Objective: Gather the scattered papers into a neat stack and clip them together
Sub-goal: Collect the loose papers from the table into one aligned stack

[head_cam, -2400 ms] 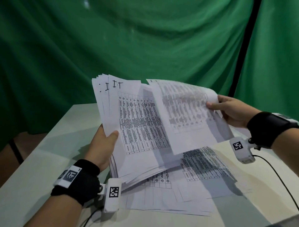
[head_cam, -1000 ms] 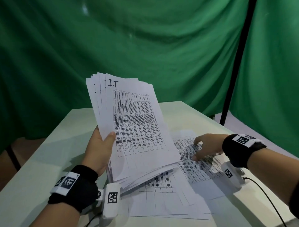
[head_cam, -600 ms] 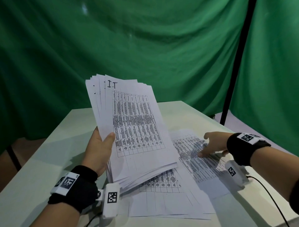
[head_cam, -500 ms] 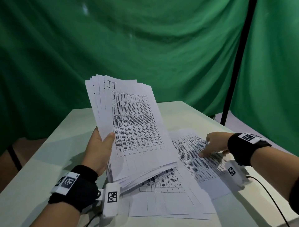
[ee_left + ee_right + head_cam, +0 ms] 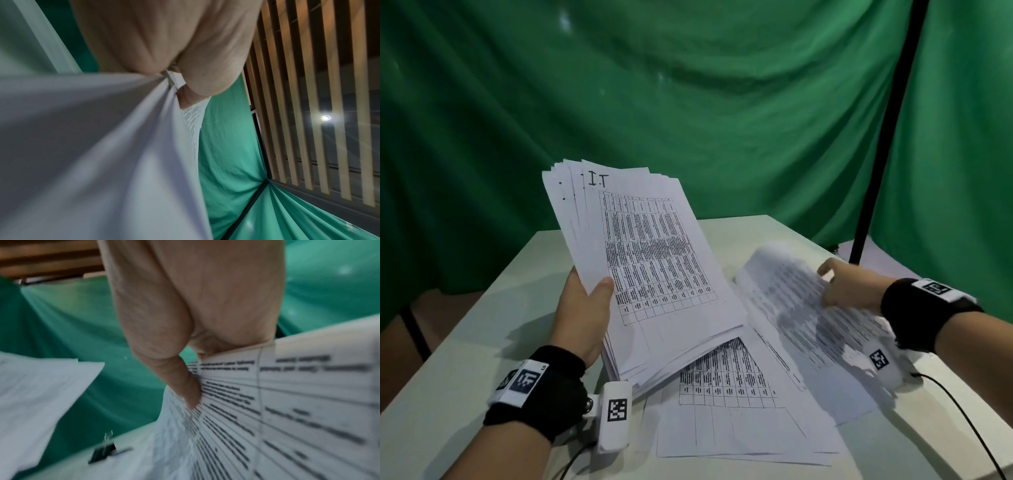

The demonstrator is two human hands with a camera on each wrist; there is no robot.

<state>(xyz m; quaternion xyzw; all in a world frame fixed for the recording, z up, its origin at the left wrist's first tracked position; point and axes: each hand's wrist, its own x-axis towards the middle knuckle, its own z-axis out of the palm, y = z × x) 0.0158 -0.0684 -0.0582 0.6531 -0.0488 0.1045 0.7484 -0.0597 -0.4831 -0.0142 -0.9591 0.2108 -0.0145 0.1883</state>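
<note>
My left hand point(image 5: 585, 311) grips a thick stack of printed papers point(image 5: 650, 260) by its left edge, thumb on top, tilted up above the table; the left wrist view shows the stack's underside point(image 5: 102, 154). My right hand point(image 5: 849, 287) pinches a loose printed sheet point(image 5: 801, 308) by its right edge and holds it lifted and curved off the table; thumb and fingers on that sheet point(image 5: 277, 402) show in the right wrist view. More sheets point(image 5: 736, 404) lie spread on the table under the stack. A black binder clip point(image 5: 102, 452) stands on the table, seen only from the right wrist.
The white table point(image 5: 465, 370) has its edges at left and right. A green backdrop point(image 5: 688, 102) hangs close behind it. A black pole point(image 5: 883, 137) stands at the back right. A cable point(image 5: 962, 421) trails from my right wrist camera.
My right hand, which lay flat on a sheet on the table, has taken that sheet by its edge and lifted it. The stack in my left hand has barely moved.
</note>
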